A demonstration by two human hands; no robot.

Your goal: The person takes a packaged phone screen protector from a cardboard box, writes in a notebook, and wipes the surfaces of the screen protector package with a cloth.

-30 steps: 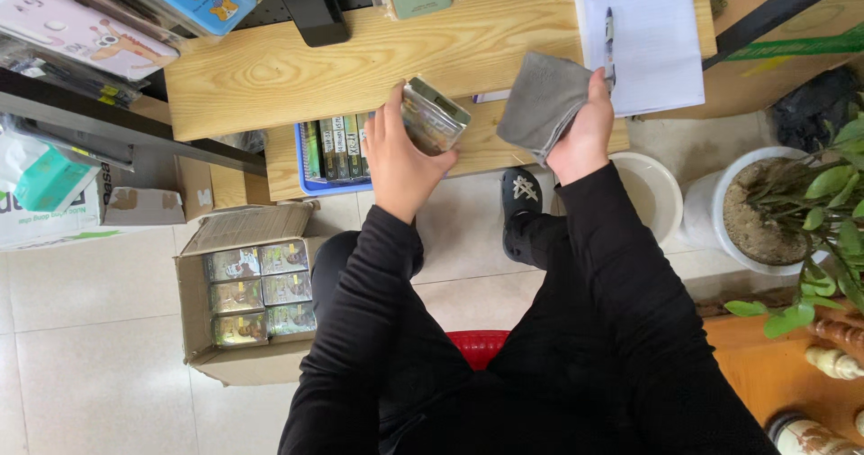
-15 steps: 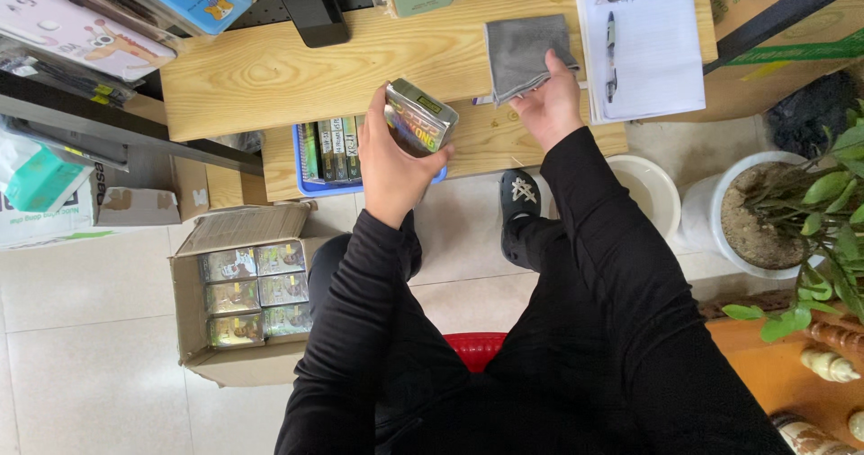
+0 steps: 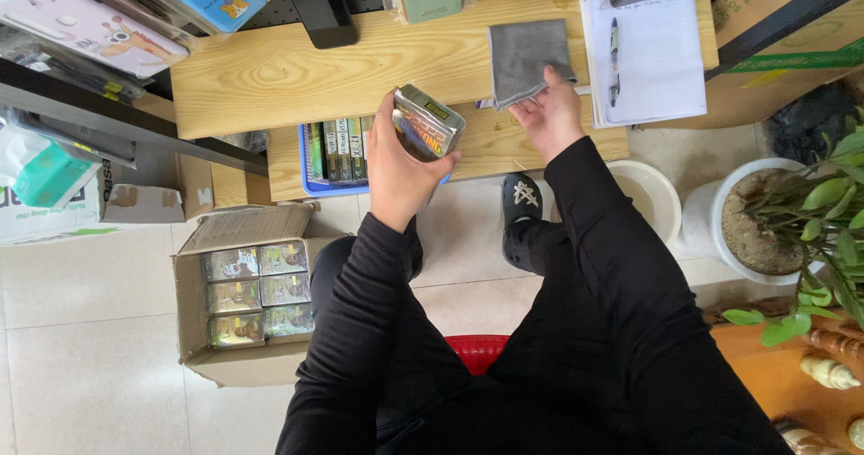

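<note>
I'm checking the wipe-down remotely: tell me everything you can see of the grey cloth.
The grey cloth is a plain, soft-looking fabric square with no print, lying flat on the light wooden shelf. Its lower right edge lies at the fingertips of the right hand, which is open, not gripping it. A notepad with a pen lies just to its right. The left hand holds a shiny box apart from it.
</note>
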